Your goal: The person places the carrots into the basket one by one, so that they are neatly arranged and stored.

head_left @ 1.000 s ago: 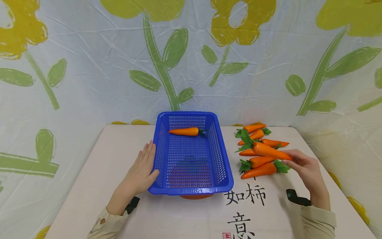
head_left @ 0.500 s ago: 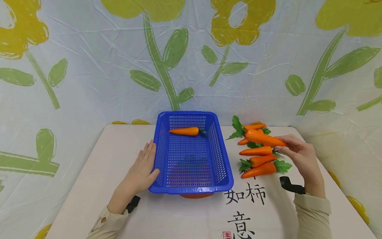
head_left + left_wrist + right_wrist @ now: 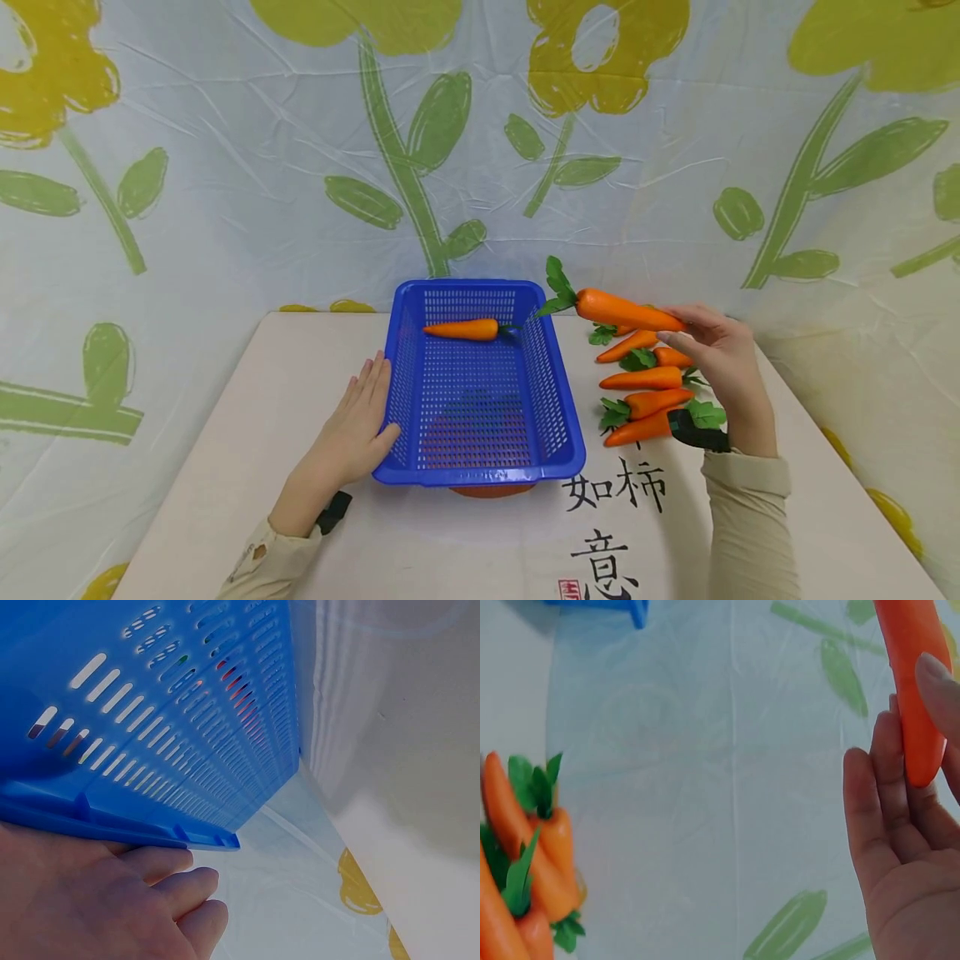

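Note:
In the head view my right hand [image 3: 716,350] pinches a carrot [image 3: 626,310] by its tip end, the green leaves pointing left toward the basket's right rim. The right wrist view shows the thumb and fingers on that carrot [image 3: 915,697], raised above the table. My left hand [image 3: 352,425] rests against the left rim of a blue perforated basket [image 3: 480,477], fingers straight. From the left wrist, the fingers [image 3: 172,892] lie just under the rim of the basket [image 3: 150,780]. Inside the basket, near its far end, lies a single carrot [image 3: 461,330].
Several carrots [image 3: 641,379] lie in a column on the table [image 3: 465,550], right of the basket. Black brush characters [image 3: 603,554] mark the cloth near the front. A flowered cloth [image 3: 285,167] hangs behind the table's far edge.
My right hand has carried the pinched carrot up, away and to the left, from over the carrot pile toward the basket's far right corner. The left hand stays at the rim.

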### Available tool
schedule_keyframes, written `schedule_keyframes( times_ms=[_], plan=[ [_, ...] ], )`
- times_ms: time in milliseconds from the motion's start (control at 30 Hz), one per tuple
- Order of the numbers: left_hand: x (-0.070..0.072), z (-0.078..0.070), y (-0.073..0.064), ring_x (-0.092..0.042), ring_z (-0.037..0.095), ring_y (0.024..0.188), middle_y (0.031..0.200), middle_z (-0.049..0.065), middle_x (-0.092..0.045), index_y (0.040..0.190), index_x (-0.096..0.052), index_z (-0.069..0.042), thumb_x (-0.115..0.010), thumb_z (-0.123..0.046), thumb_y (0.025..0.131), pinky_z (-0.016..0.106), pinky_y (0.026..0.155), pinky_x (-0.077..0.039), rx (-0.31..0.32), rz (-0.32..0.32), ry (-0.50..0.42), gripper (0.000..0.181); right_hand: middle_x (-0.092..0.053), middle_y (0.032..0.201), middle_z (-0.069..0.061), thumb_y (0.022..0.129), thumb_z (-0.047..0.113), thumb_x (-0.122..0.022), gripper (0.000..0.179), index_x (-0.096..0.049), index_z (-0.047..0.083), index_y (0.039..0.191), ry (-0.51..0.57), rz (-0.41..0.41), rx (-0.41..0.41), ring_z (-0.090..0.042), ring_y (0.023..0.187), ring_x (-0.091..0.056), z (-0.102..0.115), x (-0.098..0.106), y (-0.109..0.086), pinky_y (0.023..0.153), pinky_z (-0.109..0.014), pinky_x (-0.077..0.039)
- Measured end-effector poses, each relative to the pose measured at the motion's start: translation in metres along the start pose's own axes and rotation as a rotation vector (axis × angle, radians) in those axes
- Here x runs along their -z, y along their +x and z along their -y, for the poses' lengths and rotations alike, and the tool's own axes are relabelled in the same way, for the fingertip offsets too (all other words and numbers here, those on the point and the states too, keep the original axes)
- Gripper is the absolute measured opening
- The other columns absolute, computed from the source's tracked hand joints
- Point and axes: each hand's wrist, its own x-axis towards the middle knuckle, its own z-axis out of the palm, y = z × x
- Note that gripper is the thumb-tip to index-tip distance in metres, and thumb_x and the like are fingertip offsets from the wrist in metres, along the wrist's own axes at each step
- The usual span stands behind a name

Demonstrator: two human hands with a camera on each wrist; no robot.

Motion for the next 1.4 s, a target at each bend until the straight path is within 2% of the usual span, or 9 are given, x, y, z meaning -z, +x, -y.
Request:
schedule_keyframes(
  times_ms=[67, 233, 400, 600, 733, 1067, 1400],
  plan=[
    [0.000, 0.000, 0.000, -0.001, 0.040, 0.150, 0.163, 0.025, -0.001, 0.155, -0.006, 0.009, -0.051, -0.016, 0.092, 0.059, 0.118, -0.010, 0.002, 0.002, -0.001, 0.081, -0.066, 0.104, -0.003, 0.087, -0.006, -0.069, 0.030, -0.067, -0.010, 0.117, -0.039, -0.001, -0.014, -0.014, 0.094, -0.063, 0.003, -0.008, 0.005, 0.079, -0.015, -0.053],
    [-0.001, 0.000, 0.000, -0.001, 0.040, 0.150, 0.163, 0.025, -0.001, 0.155, -0.006, 0.010, -0.051, -0.016, 0.092, 0.059, 0.118, -0.011, 0.003, 0.002, -0.002, 0.082, -0.068, 0.107, -0.002, 0.089, 0.002, -0.070, 0.032, -0.069, -0.004, 0.120, -0.021, 0.019, -0.045, -0.014, 0.094, -0.065, 0.012, -0.027, 0.019, 0.078, -0.017, -0.054],
    [-0.001, 0.000, -0.001, -0.002, 0.040, 0.150, 0.163, 0.026, -0.003, 0.155, -0.006, 0.010, -0.051, -0.017, 0.091, 0.058, 0.118, -0.011, 0.000, -0.007, -0.003, 0.082, -0.067, 0.108, -0.004, 0.088, 0.003, -0.071, 0.032, -0.069, -0.003, 0.120, 0.024, 0.031, -0.059, -0.015, 0.089, -0.067, 0.019, -0.047, 0.031, 0.077, -0.020, -0.056],
    [-0.003, 0.002, 0.000, -0.002, 0.040, 0.150, 0.163, 0.025, -0.002, 0.155, -0.006, 0.010, -0.051, -0.018, 0.091, 0.058, 0.118, -0.010, -0.002, -0.011, 0.000, 0.082, -0.066, 0.110, -0.004, 0.089, 0.011, -0.073, 0.034, -0.070, 0.000, 0.121, -0.025, 0.057, -0.077, -0.014, 0.091, -0.065, 0.028, -0.069, 0.047, 0.076, -0.018, -0.053],
    [-0.003, 0.002, 0.000, -0.002, 0.040, 0.150, 0.163, 0.025, -0.001, 0.155, -0.006, 0.009, -0.051, -0.018, 0.091, 0.058, 0.118, -0.010, 0.002, -0.007, -0.003, 0.083, -0.065, 0.113, -0.005, 0.089, 0.010, -0.073, 0.036, -0.069, -0.001, 0.123, -0.021, 0.085, -0.080, -0.013, 0.093, -0.065, 0.031, -0.082, 0.055, 0.076, -0.019, -0.052],
    [0.000, -0.001, -0.001, -0.003, 0.041, 0.150, 0.163, 0.026, -0.002, 0.155, -0.007, 0.010, -0.051, -0.018, 0.091, 0.059, 0.118, -0.012, -0.003, -0.019, -0.005, 0.082, -0.065, 0.115, -0.012, 0.089, 0.008, -0.073, 0.034, -0.070, 0.001, 0.121, 0.016, 0.117, -0.120, -0.018, 0.097, -0.065, 0.032, -0.118, 0.074, 0.085, -0.023, -0.053],
    [0.000, 0.000, 0.000, -0.002, 0.040, 0.150, 0.163, 0.025, -0.002, 0.155, -0.006, 0.010, -0.050, -0.017, 0.092, 0.058, 0.118, -0.011, 0.005, 0.000, -0.003, 0.081, -0.066, 0.115, -0.017, 0.087, 0.006, -0.074, 0.035, -0.070, -0.002, 0.120, 0.034, 0.172, -0.160, -0.024, 0.097, -0.063, 0.020, -0.151, 0.088, 0.085, -0.028, -0.052]
  ],
)
